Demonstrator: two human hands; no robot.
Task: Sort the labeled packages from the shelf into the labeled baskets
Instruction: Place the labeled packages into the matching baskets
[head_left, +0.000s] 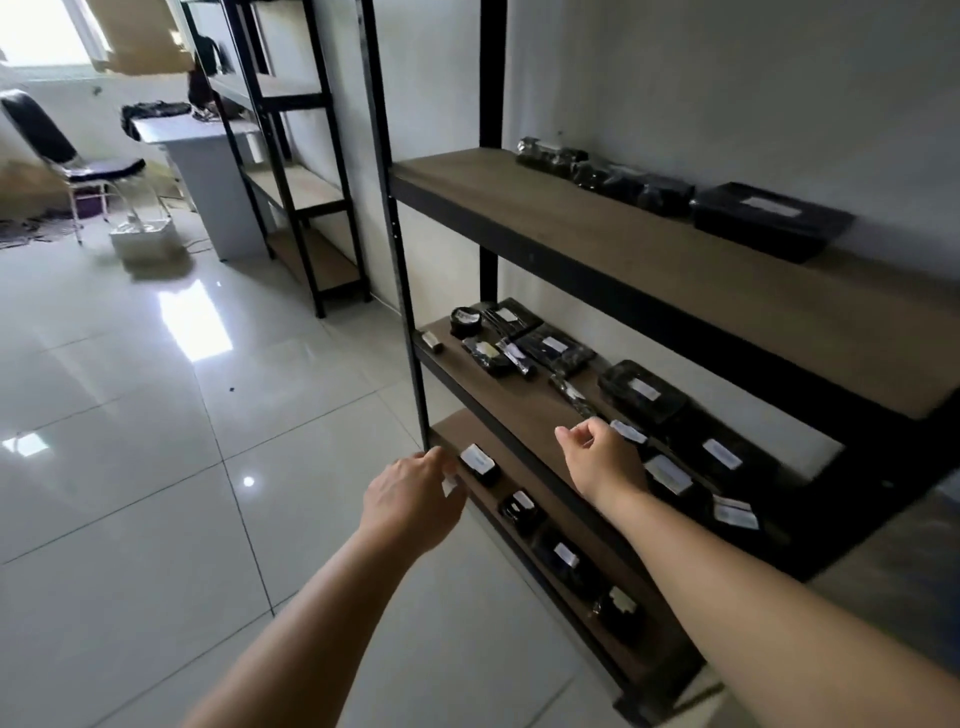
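Left hand (415, 499) and right hand (605, 457), loosely curled, empty

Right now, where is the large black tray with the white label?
In the head view, the large black tray lies on the top shelf, far right against the wall, beside a row of dark packages.

Matt wood-grain boards (649, 249) on a black metal frame (387, 171); glossy white floor tiles (156, 415).

Head view, down onto shelf (649, 270)
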